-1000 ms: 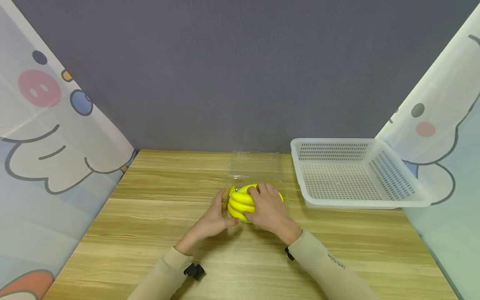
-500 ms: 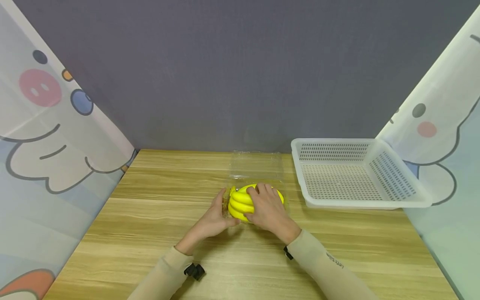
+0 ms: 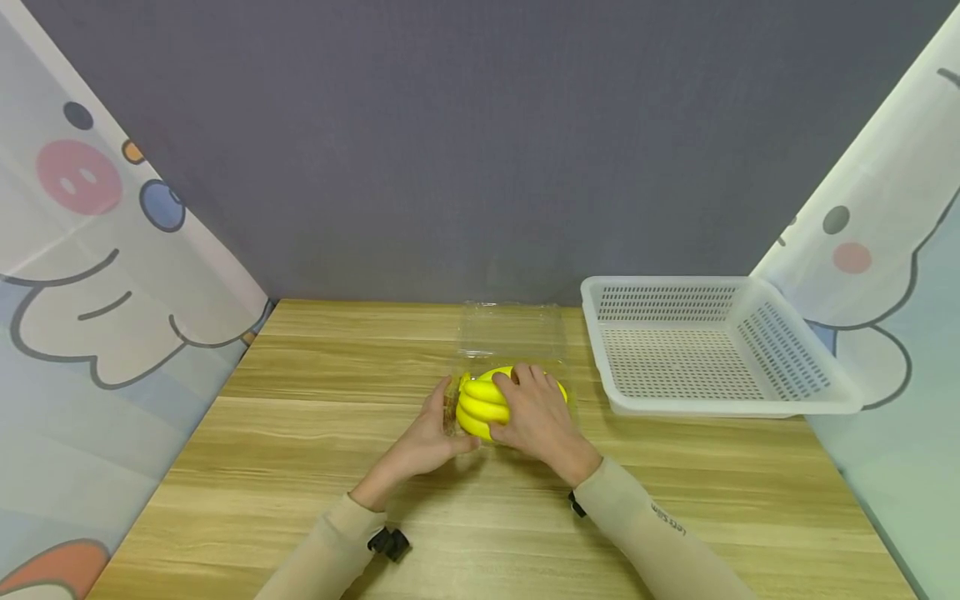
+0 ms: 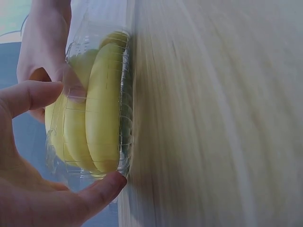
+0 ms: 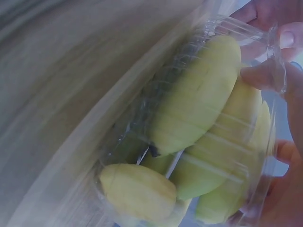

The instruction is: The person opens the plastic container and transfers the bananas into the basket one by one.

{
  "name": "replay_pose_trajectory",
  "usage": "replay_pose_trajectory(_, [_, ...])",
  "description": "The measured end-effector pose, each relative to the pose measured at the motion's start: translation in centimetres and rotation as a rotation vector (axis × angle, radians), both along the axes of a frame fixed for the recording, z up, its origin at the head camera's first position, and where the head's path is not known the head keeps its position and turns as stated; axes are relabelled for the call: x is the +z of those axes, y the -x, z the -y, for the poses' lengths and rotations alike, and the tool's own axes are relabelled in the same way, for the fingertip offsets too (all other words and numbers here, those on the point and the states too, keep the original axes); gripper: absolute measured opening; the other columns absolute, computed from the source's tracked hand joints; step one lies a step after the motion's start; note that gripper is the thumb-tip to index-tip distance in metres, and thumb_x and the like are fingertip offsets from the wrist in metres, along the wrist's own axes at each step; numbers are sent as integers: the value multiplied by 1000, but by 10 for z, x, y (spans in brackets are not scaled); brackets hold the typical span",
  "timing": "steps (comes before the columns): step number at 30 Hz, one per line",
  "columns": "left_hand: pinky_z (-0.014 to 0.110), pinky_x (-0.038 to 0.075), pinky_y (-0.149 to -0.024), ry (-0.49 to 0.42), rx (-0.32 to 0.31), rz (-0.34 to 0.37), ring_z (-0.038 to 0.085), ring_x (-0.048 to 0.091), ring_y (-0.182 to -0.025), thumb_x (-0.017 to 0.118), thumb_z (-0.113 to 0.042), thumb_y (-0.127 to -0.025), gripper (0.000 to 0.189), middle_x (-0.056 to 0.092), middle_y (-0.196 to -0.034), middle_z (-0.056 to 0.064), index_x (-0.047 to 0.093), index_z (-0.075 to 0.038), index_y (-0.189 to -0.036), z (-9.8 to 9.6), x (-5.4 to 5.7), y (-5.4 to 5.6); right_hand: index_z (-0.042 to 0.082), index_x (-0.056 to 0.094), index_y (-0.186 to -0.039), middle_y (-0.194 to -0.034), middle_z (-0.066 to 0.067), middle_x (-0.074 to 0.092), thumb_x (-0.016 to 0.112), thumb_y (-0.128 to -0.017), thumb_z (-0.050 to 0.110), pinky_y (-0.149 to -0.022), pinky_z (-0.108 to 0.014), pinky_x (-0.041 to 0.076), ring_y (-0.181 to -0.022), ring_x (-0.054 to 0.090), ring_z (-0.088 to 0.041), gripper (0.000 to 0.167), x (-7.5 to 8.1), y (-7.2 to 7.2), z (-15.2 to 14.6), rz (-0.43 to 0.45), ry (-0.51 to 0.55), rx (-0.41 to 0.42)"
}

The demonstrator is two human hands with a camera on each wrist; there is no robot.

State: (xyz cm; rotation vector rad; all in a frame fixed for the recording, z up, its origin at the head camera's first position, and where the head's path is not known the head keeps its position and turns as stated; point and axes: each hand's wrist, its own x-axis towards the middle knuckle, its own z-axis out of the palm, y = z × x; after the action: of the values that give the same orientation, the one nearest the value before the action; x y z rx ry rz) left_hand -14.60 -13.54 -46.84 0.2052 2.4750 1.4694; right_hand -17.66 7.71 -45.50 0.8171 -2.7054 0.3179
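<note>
Right hand [image 3: 538, 418] gripping bananas [image 3: 480, 406] inside a lidded clear box [image 3: 512, 333] on the worktop [image 3: 330, 367], while the left hand [image 3: 427, 437], spread wide, touches one corner, presumably steadying it.

Soft shadows fall on the bright table [image 3: 262, 467]; both wrist views look hazy.

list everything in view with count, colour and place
bananas: 1 bunch, yellow, inside the container
container: 1, clear, on the table
lid: 1, clear, open behind bananas
basket: 1, white, table's far right
table: 1, light wood, beneath the hands
backdrop: 1, dark grey, behind table
cartoon panels: 2, pale, left and right
wrist devices: 2, black, at wrists
sleeves: 2, beige, on forearms
left hand: 1, bare, holding container's left end
right hand: 1, bare, gripping bananas from above
</note>
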Motion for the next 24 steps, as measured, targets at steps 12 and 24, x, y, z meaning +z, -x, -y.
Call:
replay_pose_trajectory(12, [71, 30, -109, -2, -6, -9, 48, 24, -146, 82, -29, -79, 118, 5, -166, 27, 2, -7, -163, -1, -2, 0, 8, 65, -126, -102, -9, 56, 79, -74, 43, -69, -36, 44, -85, 47, -24, 65, 3, 6, -5, 19, 45, -15])
replay_pose_trajectory(24, [58, 45, -104, -7, -2, -17, 40, 45, -132, 83, -30, -79, 117, 34, -148, 23, 3, -7, -163, -1, -2, 1, 6, 62, -133, -115, -12, 59, 72, -74, 46, -83, -42, 49, -98, 51, -26, 72, 11, 13, -10, 179, 72, -23])
